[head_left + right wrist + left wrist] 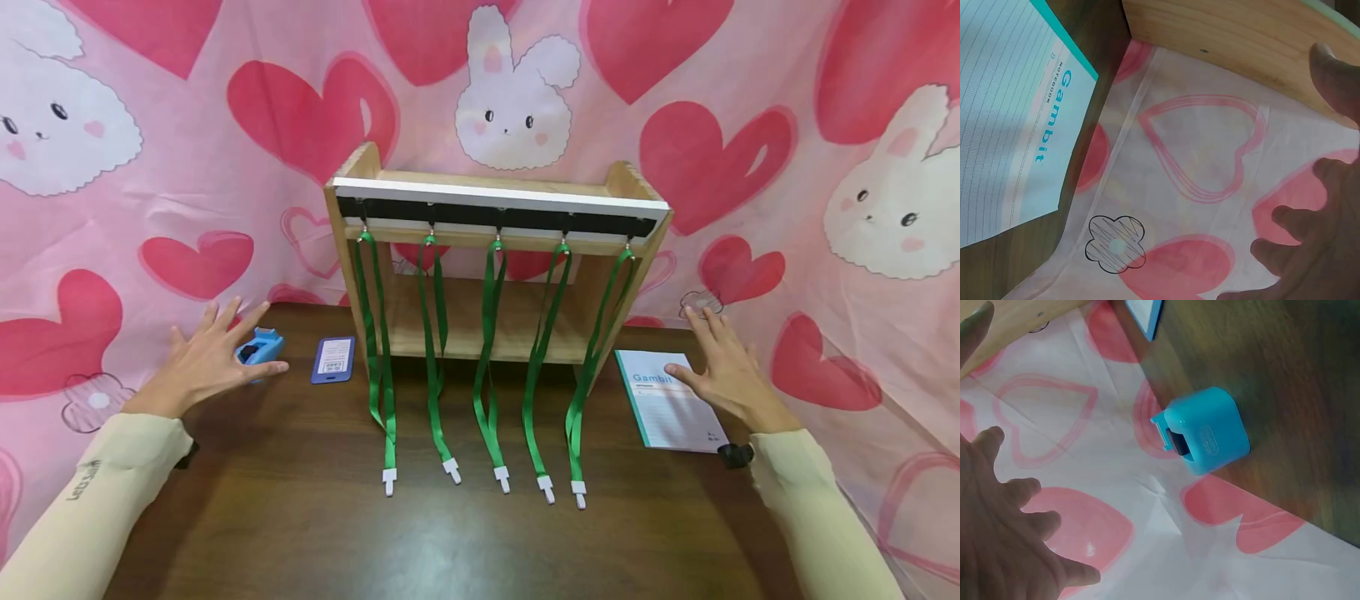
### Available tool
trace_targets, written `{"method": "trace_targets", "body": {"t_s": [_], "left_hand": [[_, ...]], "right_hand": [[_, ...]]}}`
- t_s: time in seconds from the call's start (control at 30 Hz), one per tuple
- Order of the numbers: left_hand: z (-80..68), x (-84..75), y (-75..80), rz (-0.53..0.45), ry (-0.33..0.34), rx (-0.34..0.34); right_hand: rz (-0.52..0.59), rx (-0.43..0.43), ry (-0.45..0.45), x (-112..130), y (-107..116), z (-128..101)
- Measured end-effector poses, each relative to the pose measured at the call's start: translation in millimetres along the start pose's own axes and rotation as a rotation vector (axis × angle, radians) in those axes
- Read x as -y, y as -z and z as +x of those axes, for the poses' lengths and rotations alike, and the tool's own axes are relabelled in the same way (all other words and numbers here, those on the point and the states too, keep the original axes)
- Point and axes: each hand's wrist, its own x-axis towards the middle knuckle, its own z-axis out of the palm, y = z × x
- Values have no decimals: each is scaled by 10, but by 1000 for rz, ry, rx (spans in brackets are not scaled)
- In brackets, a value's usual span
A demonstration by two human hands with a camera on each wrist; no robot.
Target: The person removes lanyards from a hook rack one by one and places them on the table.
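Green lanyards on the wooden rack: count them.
5. All hang in a row from the hooks of the wooden rack: far left, left of centre, centre, right of centre, far right. None seem hidden.

The printed text on the small purple card holder [332, 359] is too small to read. The left hand [206, 354] covers part of the blue plastic tape dispenser [258, 347]. The right hand [722, 367] hides the white lined notebook's [667, 408] title end. In both wrist views the hands are cut off by the edge.

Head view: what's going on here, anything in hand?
Nothing is held. A person's left hand is spread over a small blue box on the dark table; the right hand lies open by the Gambit notebook. Five green lanyards hang from the wooden rack between them.
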Motion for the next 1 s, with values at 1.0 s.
{"method": "trace_targets", "body": {"t_s": [1.0], "left_hand": [[94, 13, -101, -232, -5, -87]], "right_hand": [[211, -101, -8, -101, -25, -4]]}}
